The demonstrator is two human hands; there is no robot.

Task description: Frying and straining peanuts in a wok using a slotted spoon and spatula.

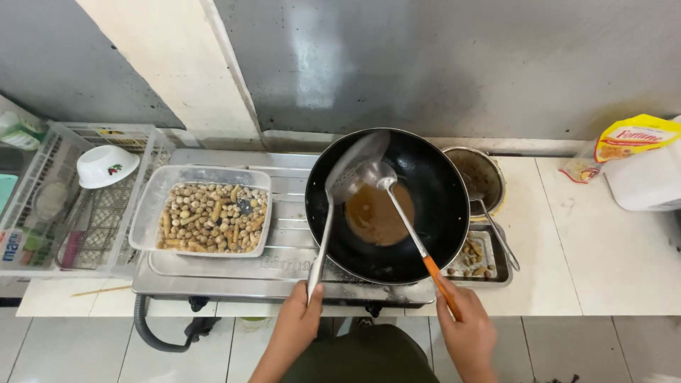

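Note:
A black wok (433, 206) sits on a steel gas stove (284, 276), with a pool of brown oil (376, 215) at its bottom. My left hand (301, 319) grips the metal handle of a wide skimmer (351, 167) held over the wok's left side. My right hand (464, 326) holds the orange handle of a steel ladle (383, 181), its bowl resting against the skimmer above the oil. To the left, a clear plastic container (145, 220) holds several pale fried snack pieces (213, 218).
A round mesh strainer (482, 177) rests over a small steel tray (496, 266) with a few fried bits, right of the wok. A white dish rack (42, 213) with a white bowl (106, 167) stands at far left. A yellow pouch (631, 138) lies at far right.

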